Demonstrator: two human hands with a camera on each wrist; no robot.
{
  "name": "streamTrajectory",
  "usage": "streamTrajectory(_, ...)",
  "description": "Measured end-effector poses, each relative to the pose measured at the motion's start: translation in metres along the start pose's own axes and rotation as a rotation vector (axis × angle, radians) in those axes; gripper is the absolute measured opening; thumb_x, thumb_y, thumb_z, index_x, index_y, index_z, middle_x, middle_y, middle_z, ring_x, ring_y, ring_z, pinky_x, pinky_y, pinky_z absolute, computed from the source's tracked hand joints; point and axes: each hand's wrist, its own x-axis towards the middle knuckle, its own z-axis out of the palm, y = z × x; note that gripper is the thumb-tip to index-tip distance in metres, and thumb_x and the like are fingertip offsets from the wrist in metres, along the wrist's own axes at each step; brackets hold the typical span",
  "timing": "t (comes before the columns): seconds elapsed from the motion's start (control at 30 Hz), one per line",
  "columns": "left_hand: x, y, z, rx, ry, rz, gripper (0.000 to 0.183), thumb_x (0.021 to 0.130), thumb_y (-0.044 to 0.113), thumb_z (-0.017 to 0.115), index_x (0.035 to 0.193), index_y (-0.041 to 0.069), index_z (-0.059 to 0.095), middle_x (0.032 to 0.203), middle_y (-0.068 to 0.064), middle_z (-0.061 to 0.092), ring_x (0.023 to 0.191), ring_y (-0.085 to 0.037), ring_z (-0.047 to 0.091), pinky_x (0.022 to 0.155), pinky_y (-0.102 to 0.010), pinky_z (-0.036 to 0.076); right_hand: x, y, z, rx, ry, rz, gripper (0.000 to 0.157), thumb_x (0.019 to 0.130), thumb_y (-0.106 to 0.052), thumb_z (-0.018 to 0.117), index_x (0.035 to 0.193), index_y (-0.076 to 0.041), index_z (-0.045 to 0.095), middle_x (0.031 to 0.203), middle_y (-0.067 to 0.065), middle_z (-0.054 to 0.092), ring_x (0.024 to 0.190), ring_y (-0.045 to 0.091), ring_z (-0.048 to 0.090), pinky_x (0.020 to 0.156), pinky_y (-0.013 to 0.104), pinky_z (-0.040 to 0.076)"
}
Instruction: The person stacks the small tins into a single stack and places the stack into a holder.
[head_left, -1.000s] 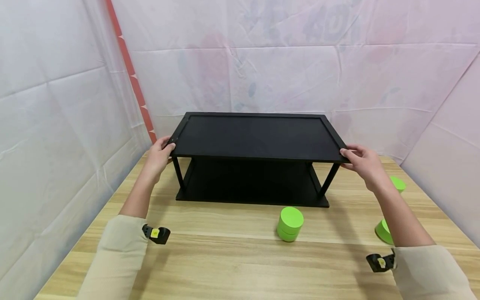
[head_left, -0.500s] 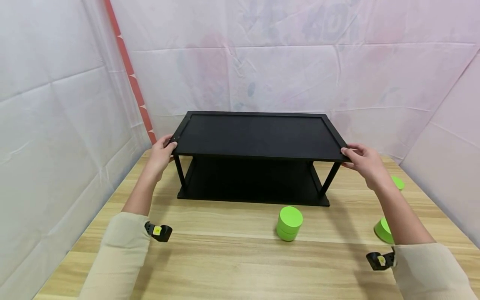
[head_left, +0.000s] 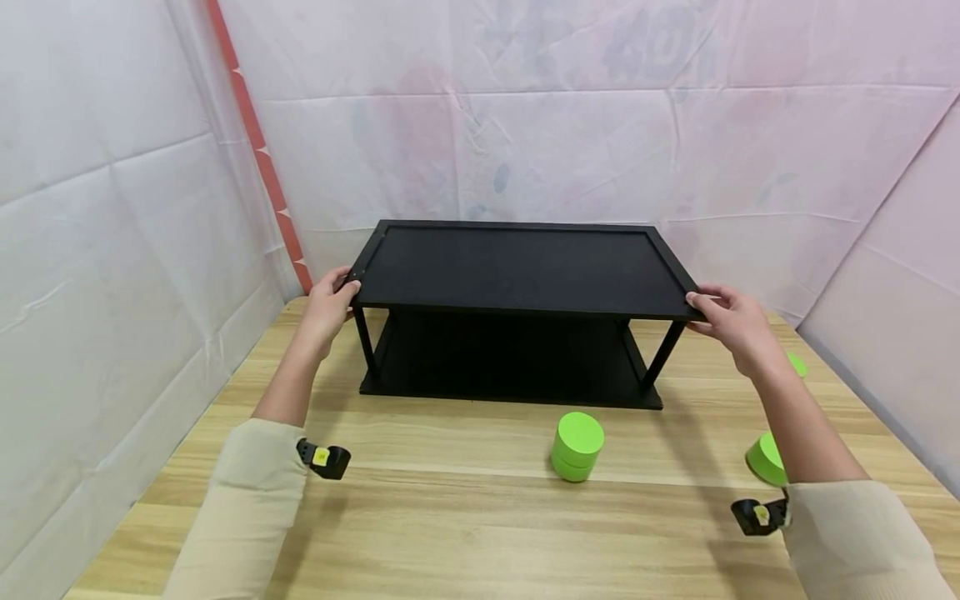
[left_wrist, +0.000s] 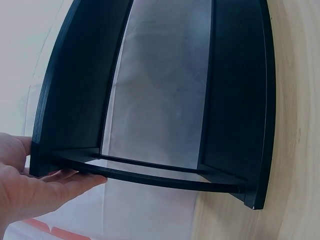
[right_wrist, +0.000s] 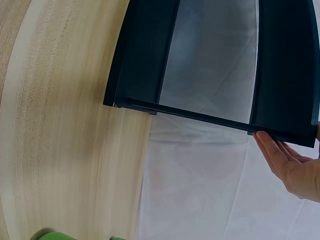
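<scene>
A black two-tier rack (head_left: 521, 265), with two boards joined by thin posts, stands toward the back of the wooden table. My left hand (head_left: 328, 310) grips the left edge of its top board near the front corner, thumb on top. At the opposite side, my right hand (head_left: 735, 327) holds the right front corner the same way. Fingers of the left hand (left_wrist: 35, 192) reach under the board in the left wrist view. The right wrist view shows the right hand (right_wrist: 292, 167) with fingers along a post. Whether the lower board touches the table I cannot tell.
In front of the rack stands a green cylinder (head_left: 577, 447) with a seam around it. Two more green pieces (head_left: 765, 458) lie by the right forearm, partly hidden. White cloth walls (head_left: 480, 158) enclose the table (head_left: 465, 517) at the back and sides.
The rack has shifted slightly back and to the right, with both hands keeping hold of it. The left forearm has moved along with it.
</scene>
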Motion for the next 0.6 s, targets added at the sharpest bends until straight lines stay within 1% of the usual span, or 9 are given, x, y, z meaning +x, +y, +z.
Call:
streamTrajectory(0.17, -0.0004, 0.0003, 0.0009, -0.005, 0.001, -0.004, 0.049, 0.100, 0.015, 0.035, 0.145, 0.000, 0.020, 0.145, -0.018, 0.025, 0.125, -0.031, 0.034, 0.100, -0.044, 0.035, -0.0010, -0.0005, -0.0011, 0.060, 0.010, 0.000, 0.059, 0.094, -0.018, 0.053, 0.133, 0.016, 0.025, 0.085, -0.012, 0.056, 0.071, 0.000, 0.060, 0.070, 0.018, 0.052)
streamTrajectory(0.33, -0.0002, 0.0002, 0.0012, -0.019, 0.004, -0.003, 0.048, 0.100, 0.013, 0.035, 0.144, 0.000, 0.021, 0.144, -0.018, 0.027, 0.124, -0.030, 0.035, 0.100, -0.043, 0.035, -0.0013, -0.0004, -0.0014, 0.099, 0.004, -0.005, 0.055, 0.093, -0.015, 0.054, 0.131, 0.015, 0.027, 0.083, -0.011, 0.057, 0.071, 0.001, 0.060, 0.069, 0.019, 0.052)
streamTrajectory(0.43, -0.0004, 0.0004, 0.0013, -0.022, 0.005, -0.003, 0.048, 0.100, 0.013, 0.035, 0.144, 0.000, 0.021, 0.144, -0.018, 0.027, 0.123, -0.030, 0.035, 0.100, -0.043, 0.035, -0.0012, -0.0005, -0.0014, 0.094, 0.005, -0.004, 0.058, 0.093, -0.015, 0.054, 0.132, 0.017, 0.025, 0.084, -0.012, 0.057, 0.071, 0.001, 0.060, 0.069, 0.019, 0.052)
streamTrajectory(0.6, -0.0017, 0.0007, 0.0016, -0.006, 0.004, -0.006, 0.049, 0.100, 0.016, 0.034, 0.145, 0.002, 0.019, 0.145, -0.017, 0.025, 0.125, -0.031, 0.035, 0.100, -0.043, 0.035, -0.0016, -0.0008, -0.0008, 0.026, 0.016, -0.010, 0.062, 0.095, -0.018, 0.051, 0.135, 0.018, 0.021, 0.089, -0.009, 0.053, 0.072, -0.002, 0.059, 0.070, 0.017, 0.051)
